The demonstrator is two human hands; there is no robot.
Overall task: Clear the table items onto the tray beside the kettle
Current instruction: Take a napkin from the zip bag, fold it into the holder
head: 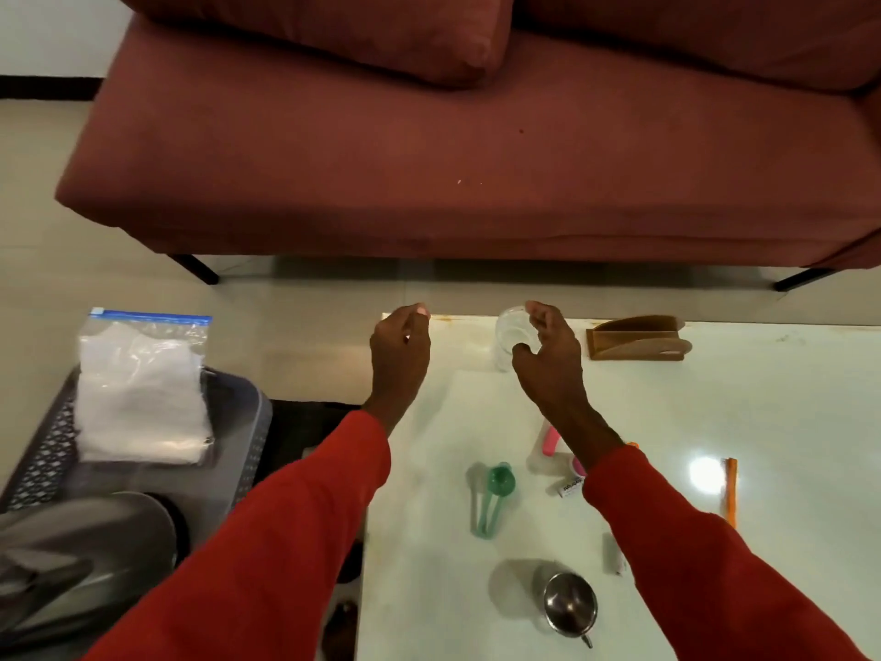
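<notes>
A red sofa (476,159) faced the glossy white table (715,422), its far edge just past both hands. The right hand (548,360) had its fingers curled partway around a clear glass (507,336), apparently the step in hand; whether they gripped it I cannot tell. The left hand (399,355) hung loosely curled, holding nothing. Next would be a lift leftward over the table edge to the grey tray (248,422) holding a bagged white bundle (140,388), the path looking open.

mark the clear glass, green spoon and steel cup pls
clear glass (509,337), head view, on its see-through side wall
green spoon (500,481), head view, on its bowl
steel cup (569,603), head view, on its inner wall
</notes>
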